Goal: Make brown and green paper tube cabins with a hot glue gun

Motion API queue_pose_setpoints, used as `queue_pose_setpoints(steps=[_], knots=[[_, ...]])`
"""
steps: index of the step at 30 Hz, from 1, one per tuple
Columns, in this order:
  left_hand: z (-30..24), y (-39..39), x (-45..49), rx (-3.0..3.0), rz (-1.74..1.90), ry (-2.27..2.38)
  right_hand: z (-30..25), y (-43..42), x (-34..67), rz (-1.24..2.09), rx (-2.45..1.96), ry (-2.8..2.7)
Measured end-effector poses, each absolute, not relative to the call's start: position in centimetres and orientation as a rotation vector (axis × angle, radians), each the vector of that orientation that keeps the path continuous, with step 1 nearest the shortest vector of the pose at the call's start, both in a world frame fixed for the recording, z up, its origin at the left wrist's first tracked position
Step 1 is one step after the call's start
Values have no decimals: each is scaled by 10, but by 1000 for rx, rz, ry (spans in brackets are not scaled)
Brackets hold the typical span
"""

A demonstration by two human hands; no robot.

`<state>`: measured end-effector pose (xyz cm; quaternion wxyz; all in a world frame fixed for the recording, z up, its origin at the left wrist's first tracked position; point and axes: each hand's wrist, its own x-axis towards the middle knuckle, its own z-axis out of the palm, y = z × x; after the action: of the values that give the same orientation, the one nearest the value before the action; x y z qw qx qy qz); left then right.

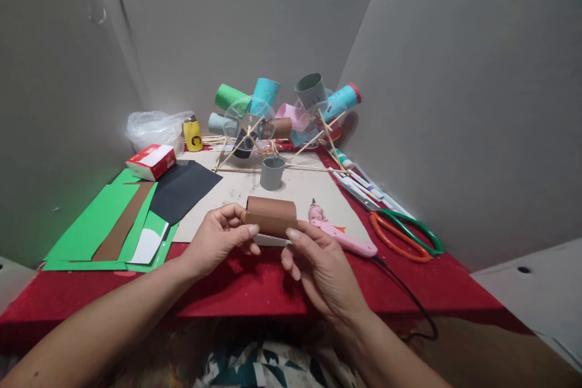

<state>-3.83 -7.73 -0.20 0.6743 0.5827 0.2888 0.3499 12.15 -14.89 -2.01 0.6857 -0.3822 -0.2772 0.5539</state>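
Between my two hands is a brown paper tube [270, 208], held level above the front of the table. My left hand [222, 236] pinches its left end, thumb in front. At the right end my right hand [318, 251] grips it with thumb and fingers. A flap edge runs along the tube's near side. Just beyond it a short grey paper tube [271, 174] stands upright on the beige board [204, 212]. To the right lies a pink hot glue gun [343, 236], its nozzle pointing away from me.
Behind stand stick frames [248, 130] with clear discs and coloured paper tubes [265, 97]. Green sheets [86, 224], black paper [186, 188] and a red box [151, 160] lie left. Large scissors [402, 233] and pens [364, 185] lie right. The glue gun's cord [409, 294] hangs over the front edge.
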Motion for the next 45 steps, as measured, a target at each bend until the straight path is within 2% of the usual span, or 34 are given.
queue_pose_setpoints(steps=[9,32,41,45], knots=[[0,-79,-39,1330,768,697,-21,-146,118,1164,-889,-582],[-5,-81,-35,1313,688,682,-25,-141,110,1215,-910,-675],[-4,-85,-35,1398,808,695,-24,-136,122,1363,-774,-490],[-8,-88,-37,1725,946,759,-25,-132,127,1506,-659,-296]])
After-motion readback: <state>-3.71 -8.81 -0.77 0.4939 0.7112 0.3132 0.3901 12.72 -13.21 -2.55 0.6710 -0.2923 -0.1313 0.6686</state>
